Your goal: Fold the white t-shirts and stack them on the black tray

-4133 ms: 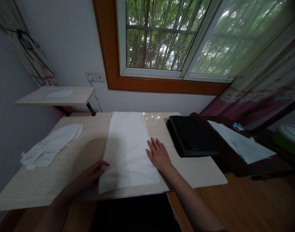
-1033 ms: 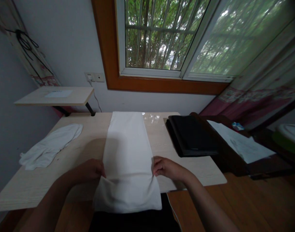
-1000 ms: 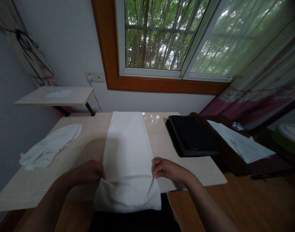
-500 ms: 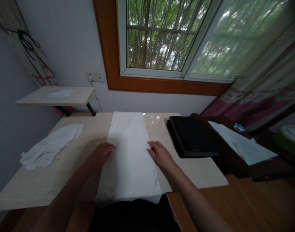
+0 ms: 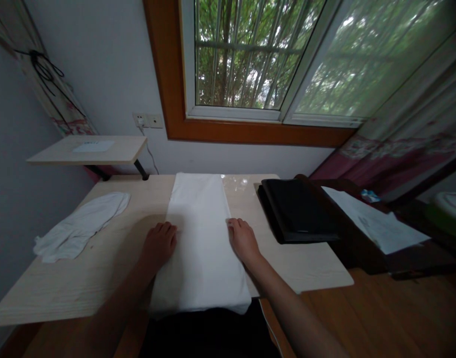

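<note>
A long white cloth [image 5: 201, 248], folded into a strip, lies flat down the middle of the table, its near end hanging over the front edge. At its left edge my left hand [image 5: 161, 242] is closed, fingers curled in on the fabric. Across from it, my right hand [image 5: 244, 239] pinches the right edge at about the same height. The fingertips of both hands are partly hidden. A second crumpled white cloth [image 5: 82, 226] rests on the table to the left, apart from my hands.
The pale wooden table [image 5: 310, 268] carries a raised shelf [image 5: 89, 154] at its back left. A black folder-like item [image 5: 298, 209] lies on the right. Beyond it are a paper sheet [image 5: 369, 219] on a dark surface and a window [image 5: 246, 59] behind.
The fingers of both hands have curled in and closed on the cloth's side edges. The cloth itself lies almost unchanged.
</note>
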### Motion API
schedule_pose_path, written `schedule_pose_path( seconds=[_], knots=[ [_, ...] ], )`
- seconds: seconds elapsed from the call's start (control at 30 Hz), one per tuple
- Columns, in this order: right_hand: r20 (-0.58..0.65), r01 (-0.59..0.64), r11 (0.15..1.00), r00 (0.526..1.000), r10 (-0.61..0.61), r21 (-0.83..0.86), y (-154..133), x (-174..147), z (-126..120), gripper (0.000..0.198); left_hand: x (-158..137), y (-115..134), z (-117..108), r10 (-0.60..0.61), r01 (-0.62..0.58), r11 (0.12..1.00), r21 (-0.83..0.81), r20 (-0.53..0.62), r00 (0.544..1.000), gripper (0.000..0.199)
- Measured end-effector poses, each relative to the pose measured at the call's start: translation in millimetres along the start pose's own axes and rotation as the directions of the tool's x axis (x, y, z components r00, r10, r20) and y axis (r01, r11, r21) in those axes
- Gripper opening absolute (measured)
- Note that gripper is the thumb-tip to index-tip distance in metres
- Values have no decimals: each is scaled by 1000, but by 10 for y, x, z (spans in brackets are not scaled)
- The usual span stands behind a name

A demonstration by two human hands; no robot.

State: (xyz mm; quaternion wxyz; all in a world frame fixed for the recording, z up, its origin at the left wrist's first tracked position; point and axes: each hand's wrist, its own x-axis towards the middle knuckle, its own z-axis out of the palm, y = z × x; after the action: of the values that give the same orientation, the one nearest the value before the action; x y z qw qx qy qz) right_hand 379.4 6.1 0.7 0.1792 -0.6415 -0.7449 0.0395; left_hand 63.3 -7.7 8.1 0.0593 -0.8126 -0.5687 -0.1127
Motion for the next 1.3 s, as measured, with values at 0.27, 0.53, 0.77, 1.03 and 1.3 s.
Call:
schedule_pose_path(
  seconds=[0.27,0.53,0.77,1.03,1.3],
  knots=[
    [343,37,911,920,-192,410,269,-150,-281,15,-300,-28,-176,91,-71,980,-187,104,990,26],
    [718,-163,825,599,-354,542,480,-233,-610,8,-379,-18,-390,296,4,863,-505,513,806,35],
    [292,20,867,938,-189,497,320,-107,-398,10,-106,-126,-163,138,-138,921,-365,-27,990,27],
    [88,17,902,994,-61,432,191,0,-129,20,0,-177,97,82,-97,979,-179,-91,992,26],
    [516,-132,763,806,-288,633,481,-132,-349,5,-67,-260,-255,142,-55,914,-402,190,971,36]
  ],
)
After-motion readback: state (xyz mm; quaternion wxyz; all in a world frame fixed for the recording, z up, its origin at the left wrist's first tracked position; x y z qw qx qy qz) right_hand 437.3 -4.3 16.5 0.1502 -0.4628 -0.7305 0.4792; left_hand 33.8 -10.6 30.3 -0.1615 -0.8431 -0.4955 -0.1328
